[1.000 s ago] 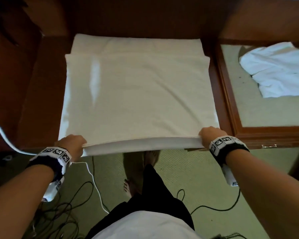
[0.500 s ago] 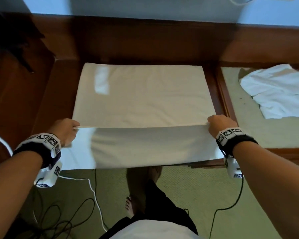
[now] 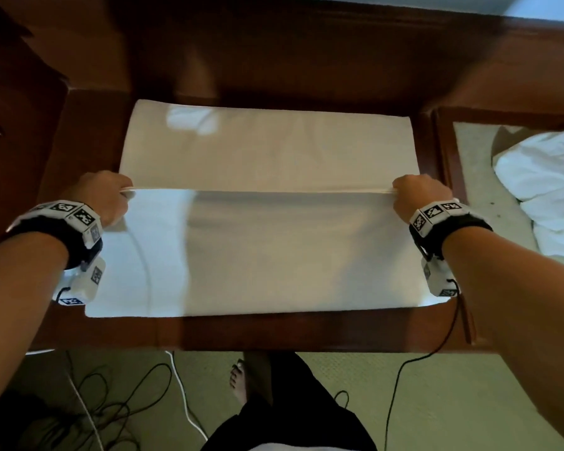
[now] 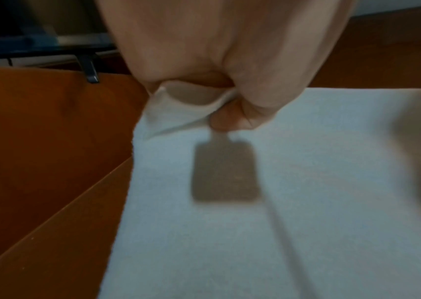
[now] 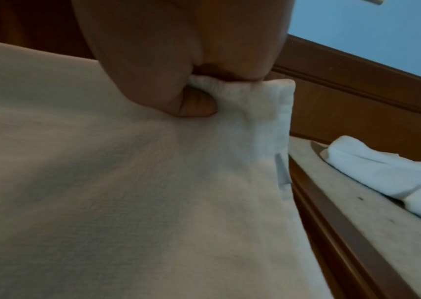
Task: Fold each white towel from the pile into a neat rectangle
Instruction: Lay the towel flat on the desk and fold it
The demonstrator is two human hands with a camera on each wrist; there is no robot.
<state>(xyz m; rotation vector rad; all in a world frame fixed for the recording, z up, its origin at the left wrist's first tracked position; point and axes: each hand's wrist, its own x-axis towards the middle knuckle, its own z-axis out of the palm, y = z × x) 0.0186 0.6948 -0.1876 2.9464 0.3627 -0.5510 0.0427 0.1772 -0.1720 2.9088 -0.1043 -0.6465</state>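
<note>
Towel (image 3: 267, 151) corners inside hands (image 3: 101, 198)

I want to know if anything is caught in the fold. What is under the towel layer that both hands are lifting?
Under the lifted edge pinched by the left hand and right hand lies the towel's own lower layer, on the wooden table. Anything deeper under the far half is covered.

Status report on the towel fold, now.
Left hand and right hand each pinch a towel corner. Fold half over. Unfolded pile waits right. Nothing in the way.
</note>
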